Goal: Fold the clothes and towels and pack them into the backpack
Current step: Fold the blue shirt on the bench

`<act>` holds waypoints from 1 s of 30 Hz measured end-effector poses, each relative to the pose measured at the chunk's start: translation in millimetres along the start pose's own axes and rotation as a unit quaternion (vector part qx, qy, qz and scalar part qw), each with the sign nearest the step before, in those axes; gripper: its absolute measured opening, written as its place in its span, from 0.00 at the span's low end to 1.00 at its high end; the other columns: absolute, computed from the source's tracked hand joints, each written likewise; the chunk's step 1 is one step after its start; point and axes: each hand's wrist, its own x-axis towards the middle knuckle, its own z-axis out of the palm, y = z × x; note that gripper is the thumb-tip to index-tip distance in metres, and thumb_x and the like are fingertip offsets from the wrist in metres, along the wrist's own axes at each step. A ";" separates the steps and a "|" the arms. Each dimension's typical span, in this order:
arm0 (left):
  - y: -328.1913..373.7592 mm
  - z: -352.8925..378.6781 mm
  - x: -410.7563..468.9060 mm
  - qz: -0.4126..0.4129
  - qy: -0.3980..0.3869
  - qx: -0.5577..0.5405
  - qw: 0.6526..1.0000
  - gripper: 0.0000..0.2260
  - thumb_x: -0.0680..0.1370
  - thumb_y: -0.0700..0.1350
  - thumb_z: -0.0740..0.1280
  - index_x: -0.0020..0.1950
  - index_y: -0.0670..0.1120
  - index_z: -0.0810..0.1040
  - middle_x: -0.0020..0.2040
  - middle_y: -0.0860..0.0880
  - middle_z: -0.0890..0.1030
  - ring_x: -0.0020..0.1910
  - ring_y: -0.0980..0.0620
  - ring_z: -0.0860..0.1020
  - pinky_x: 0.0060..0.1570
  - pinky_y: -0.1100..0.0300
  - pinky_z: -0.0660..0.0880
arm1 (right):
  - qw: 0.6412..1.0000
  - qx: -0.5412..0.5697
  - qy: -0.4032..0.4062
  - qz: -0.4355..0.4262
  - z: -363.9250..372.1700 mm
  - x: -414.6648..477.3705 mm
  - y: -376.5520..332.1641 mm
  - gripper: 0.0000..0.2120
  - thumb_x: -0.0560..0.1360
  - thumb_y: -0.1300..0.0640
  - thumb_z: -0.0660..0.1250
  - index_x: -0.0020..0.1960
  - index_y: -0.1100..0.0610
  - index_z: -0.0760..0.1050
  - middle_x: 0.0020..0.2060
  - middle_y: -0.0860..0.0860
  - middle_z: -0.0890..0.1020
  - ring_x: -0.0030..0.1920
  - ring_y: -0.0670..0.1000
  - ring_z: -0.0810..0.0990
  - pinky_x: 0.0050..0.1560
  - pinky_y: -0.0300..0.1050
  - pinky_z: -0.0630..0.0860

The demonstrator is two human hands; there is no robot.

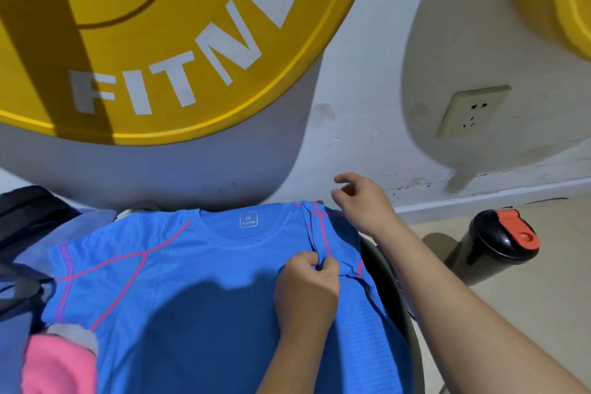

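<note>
Bright blue mesh-knit T-shirt with pink seam lines (192,313) lies flat, front up, neck towards the wall, on a round bench with a dark rim (396,291). A white printed size label (248,221) shows inside the collar. The sleeve on the person's left is spread out. The right-side sleeve (323,233) is turned inward over the shoulder and forms a raised crease.

Left hand (307,288): fingers curled, thumb and fingertips pinching that crease low on the folded sleeve. The wrist comes up from the bottom edge.

Right hand (361,201): above the far shoulder corner of the T-shirt, fingers loosely bent and apart, nothing in them. Whether the heel of the hand touches the cloth, I cannot tell.

Containers:
- Dark black bag-like shape (25,217) at the left edge, beside the T-shirt and partly out of view. It may be the backpack. Whether it is open and what it holds cannot be made out. Grey-blue fabric (86,221) sits against it, either part of the bag or a separate garment.
- Black cylindrical plastic bottle (492,253) upright on the pale floor (527,329), right of the bench and well apart from the T-shirt. Its orange flip cap (518,227) is down. Contents are not visible.

Bright pink soft cloth (57,365) is bunched at lower left, touching the T-shirt hem side.

Behind, a large yellow disc lettered "FITNE" (160,41) stands against the white wall, with a cream wall socket (473,112) to its right.
</note>
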 end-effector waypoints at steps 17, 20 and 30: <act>-27.2 38.3 -19.7 0.290 -0.065 0.396 0.869 0.28 0.72 0.63 0.56 0.66 0.51 0.76 0.70 0.48 0.73 0.69 0.49 0.71 0.64 0.42 0.60 | 0.992 0.055 0.083 0.082 15.4 -8.5 29.8 0.22 0.74 0.60 0.69 0.66 0.55 0.71 0.42 0.51 0.78 0.47 0.52 0.78 0.48 0.42 0.71; -19.4 18.0 -15.4 0.305 -0.059 0.349 0.884 0.24 0.73 0.61 0.57 0.64 0.52 0.75 0.66 0.49 0.76 0.66 0.50 0.74 0.61 0.46 0.72 | 0.991 -0.071 0.109 0.035 12.6 -16.9 17.1 0.24 0.75 0.56 0.64 0.71 0.54 0.66 0.61 0.57 0.73 0.62 0.58 0.72 0.59 0.50 0.70; -33.2 -252.9 44.2 0.265 -0.008 0.460 0.848 0.17 0.78 0.42 0.59 0.67 0.49 0.71 0.66 0.51 0.73 0.63 0.48 0.73 0.59 0.54 0.71 | 0.984 -0.076 -0.042 -0.155 56.1 -61.0 -100.8 0.17 0.78 0.54 0.62 0.67 0.54 0.73 0.63 0.51 0.78 0.64 0.53 0.75 0.61 0.45 0.70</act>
